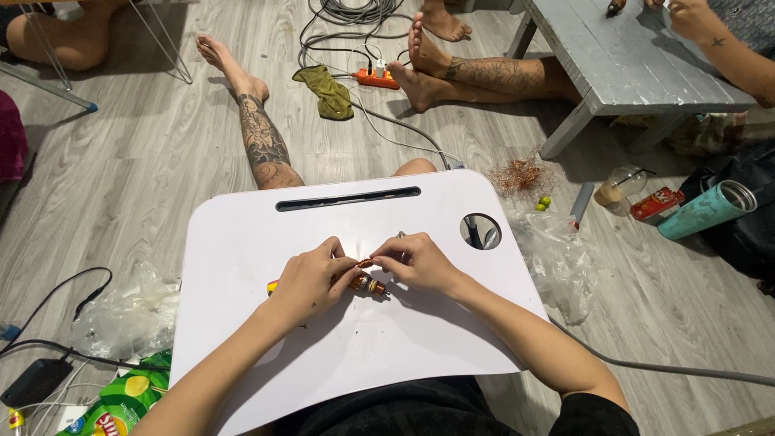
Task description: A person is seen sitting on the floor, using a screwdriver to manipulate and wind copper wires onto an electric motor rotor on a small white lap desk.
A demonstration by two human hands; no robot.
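Copper-wound coil (367,283) is lying on the white counter (242,242), both the left hand (311,278) and right hand (416,260) pinching it closed-fingered.

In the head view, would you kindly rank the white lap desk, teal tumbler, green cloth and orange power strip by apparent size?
1. White lap desk, nearest the camera
2. Teal tumbler and green cloth: too alike to rank
3. Orange power strip, farthest

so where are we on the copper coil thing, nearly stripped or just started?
Looks partway. Done: a tangle of loose copper wire already lies on the floor beside the white lap desk. In hand: the left hand grips a small copper-wound part while the right hand pinches a strand at its tip. Left: copper windings still show on the part; how much remains I cannot tell.
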